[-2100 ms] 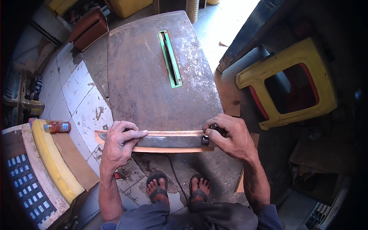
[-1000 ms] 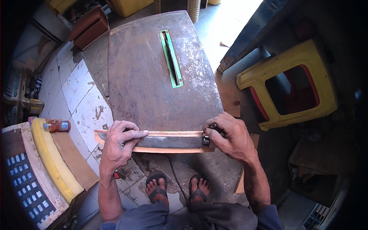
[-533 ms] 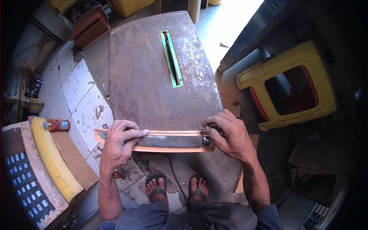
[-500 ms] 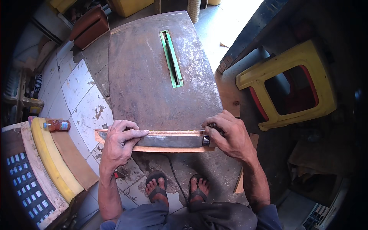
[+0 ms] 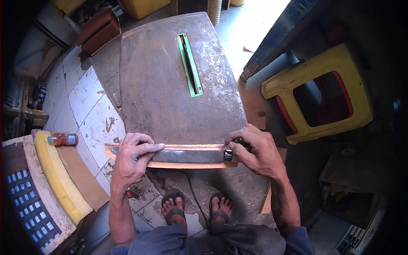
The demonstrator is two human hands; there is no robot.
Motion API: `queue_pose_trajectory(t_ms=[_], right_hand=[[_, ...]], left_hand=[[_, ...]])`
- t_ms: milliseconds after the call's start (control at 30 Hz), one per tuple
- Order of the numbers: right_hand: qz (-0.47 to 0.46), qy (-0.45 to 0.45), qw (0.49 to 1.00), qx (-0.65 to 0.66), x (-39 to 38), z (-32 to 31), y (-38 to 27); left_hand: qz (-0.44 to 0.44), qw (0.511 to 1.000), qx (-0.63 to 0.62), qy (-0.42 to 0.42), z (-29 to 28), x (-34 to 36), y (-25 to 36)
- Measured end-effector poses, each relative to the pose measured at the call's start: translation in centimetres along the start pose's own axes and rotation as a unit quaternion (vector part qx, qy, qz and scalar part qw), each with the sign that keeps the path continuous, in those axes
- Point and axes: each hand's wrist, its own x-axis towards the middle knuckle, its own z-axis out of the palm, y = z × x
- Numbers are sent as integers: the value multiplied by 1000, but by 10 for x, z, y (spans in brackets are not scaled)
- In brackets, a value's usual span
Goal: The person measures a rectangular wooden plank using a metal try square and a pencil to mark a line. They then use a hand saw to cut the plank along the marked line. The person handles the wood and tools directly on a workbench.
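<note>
While wooden strip (image 5: 195,147) spans between | left fingers (image 5: 154,148) clamp it | right fingers (image 5: 233,137) pinch dark object (image 5: 244,144)

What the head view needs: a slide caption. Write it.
Left hand on a wooden strip, right hand gripping a dark object, at a worn tabletop.

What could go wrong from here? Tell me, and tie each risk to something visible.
Splinters: the strip's edge looks rough, and the left hand's thumb lies against it, so it could get pricked.
A drop: the right hand holds a dark item; if it slipped, it might hit the toes, bare in open sandals.
A trip: the cable runs between the feet and could catch one.
</note>
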Motion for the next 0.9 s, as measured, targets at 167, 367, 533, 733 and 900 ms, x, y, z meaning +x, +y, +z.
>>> queue_pose_trajectory(t_ms=[167, 367, 533, 733, 900], right_hand=[[-16, -7, 1000, -7, 2, 2, 4], [-38, 9, 999, -24, 4, 6, 8], [-71, 83, 994, -18, -2, 2, -1], [-124, 166, 978, -19, -50, 18, -10], [-116, 187, 972, -77, -85, 44, 2]], left_hand=[[0, 1000, -9, 8, 2, 0, -3], [3, 1000, -9, 8, 3, 1, -1], [1, 1000, -12, 4, 1, 1, -1], [9, 1000, 4, 4, 3, 0, -4], [10, 1000, -15, 16, 4, -1, -2]])
